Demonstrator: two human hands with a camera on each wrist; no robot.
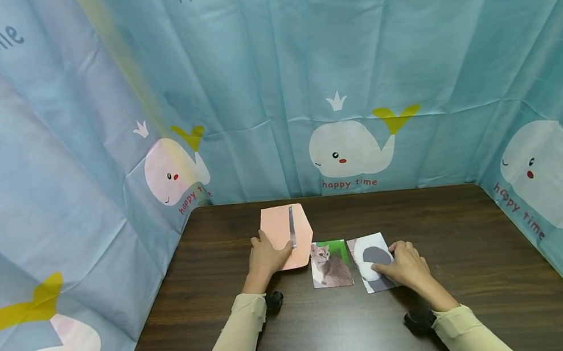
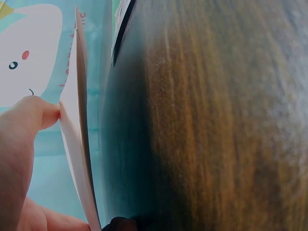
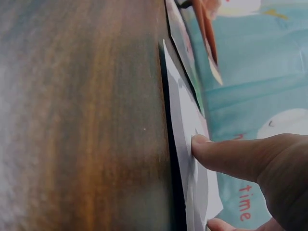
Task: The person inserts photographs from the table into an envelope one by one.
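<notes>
My left hand (image 1: pixel 264 260) holds a pink envelope (image 1: pixel 276 227) by its near left part, thumb on top. A narrow grey strip (image 1: pixel 292 226) runs down the envelope's face. In the left wrist view the envelope (image 2: pixel 79 134) is seen edge-on, raised off the table. To its right lies a photo of a cat (image 1: pixel 332 267) on a green background. My right hand (image 1: pixel 406 265) pinches a white and grey picture card (image 1: pixel 361 247) at its right side. In the right wrist view the thumb presses on this card (image 3: pixel 180 115), with a fingertip at its edge.
A dark wooden table (image 1: pixel 339 335) lies under the hands. Blue curtains (image 1: pixel 262 86) printed with whales enclose it at the back and sides. Each wrist carries a black strapped device, such as the one (image 1: pixel 420 321) on the right.
</notes>
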